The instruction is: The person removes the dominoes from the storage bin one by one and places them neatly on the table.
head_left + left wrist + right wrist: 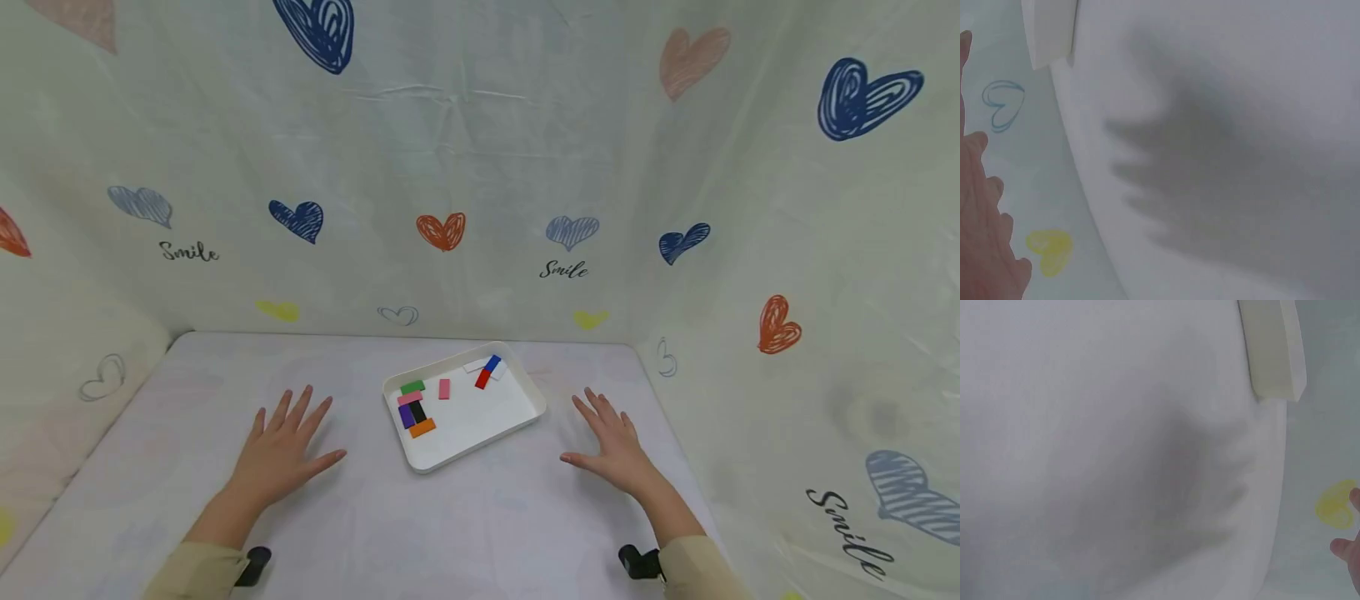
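A white rectangular tray [480,429] lies tilted on the table between the two hands. At its left end sit small coloured blocks: green [412,387], purple [406,416], black [417,412], orange [422,427] and pink, with one pink block [444,389] apart. A blue block [492,363] and a red block [482,380] meet end to end near white pieces [475,366] at the far right. My left hand [281,454] hovers left of the tray, fingers spread, holding nothing. To the tray's right my right hand [615,450] is likewise spread and holds nothing.
The table [450,533] has a white cover. Behind it and at both sides hangs a pale curtain [487,167] printed with hearts and words. Each wrist bears a small black camera, one on the left [253,567] and one on the right [639,562].
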A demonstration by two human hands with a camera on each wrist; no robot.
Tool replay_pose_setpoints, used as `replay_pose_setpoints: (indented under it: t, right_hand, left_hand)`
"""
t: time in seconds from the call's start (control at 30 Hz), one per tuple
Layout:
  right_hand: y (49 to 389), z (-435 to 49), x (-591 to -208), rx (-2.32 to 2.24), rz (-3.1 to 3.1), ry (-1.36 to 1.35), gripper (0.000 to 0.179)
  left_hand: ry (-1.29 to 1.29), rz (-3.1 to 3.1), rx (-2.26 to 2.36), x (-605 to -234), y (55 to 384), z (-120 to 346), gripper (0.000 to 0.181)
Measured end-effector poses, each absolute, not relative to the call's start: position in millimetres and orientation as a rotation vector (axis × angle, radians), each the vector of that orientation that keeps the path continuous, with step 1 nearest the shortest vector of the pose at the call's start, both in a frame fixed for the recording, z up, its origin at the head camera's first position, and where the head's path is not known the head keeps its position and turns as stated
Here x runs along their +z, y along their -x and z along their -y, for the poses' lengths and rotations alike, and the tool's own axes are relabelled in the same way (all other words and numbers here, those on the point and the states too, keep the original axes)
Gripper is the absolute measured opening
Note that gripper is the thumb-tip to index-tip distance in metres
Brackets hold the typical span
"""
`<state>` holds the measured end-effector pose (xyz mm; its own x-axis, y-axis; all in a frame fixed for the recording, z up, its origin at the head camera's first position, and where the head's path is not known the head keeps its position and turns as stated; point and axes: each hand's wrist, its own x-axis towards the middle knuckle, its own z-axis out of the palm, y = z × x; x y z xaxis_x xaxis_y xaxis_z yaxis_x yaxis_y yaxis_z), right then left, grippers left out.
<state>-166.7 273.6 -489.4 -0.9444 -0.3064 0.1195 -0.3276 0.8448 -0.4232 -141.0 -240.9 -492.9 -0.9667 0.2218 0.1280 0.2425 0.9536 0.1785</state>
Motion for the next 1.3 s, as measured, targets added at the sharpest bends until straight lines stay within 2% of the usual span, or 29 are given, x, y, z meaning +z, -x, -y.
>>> replay_pose_setpoints:
  t: [0.27,0.6,1.0,1.3]
  right_hand:
    - [186,-248,-486,0.991,2.966,-0.436,0.094]
    - [207,-207,-482,1.487,2.843,-0.372,0.087]
    - [240,-163,-482,1.702,2.834,-0.525,0.080]
    - [265,-134,-493,1.766,2.879,-0.589,0.077]
  left_hand:
    - [0.322,3.031,-0.365,-495,156,211,0.089]
    - [0.283,3.055,-0.551,-508,168,177,0.099]
    - [0.192,3.047,-0.962,-535,182,150,0.118]
    - [0.135,3.044,-1.089,-553,185,141,0.122]
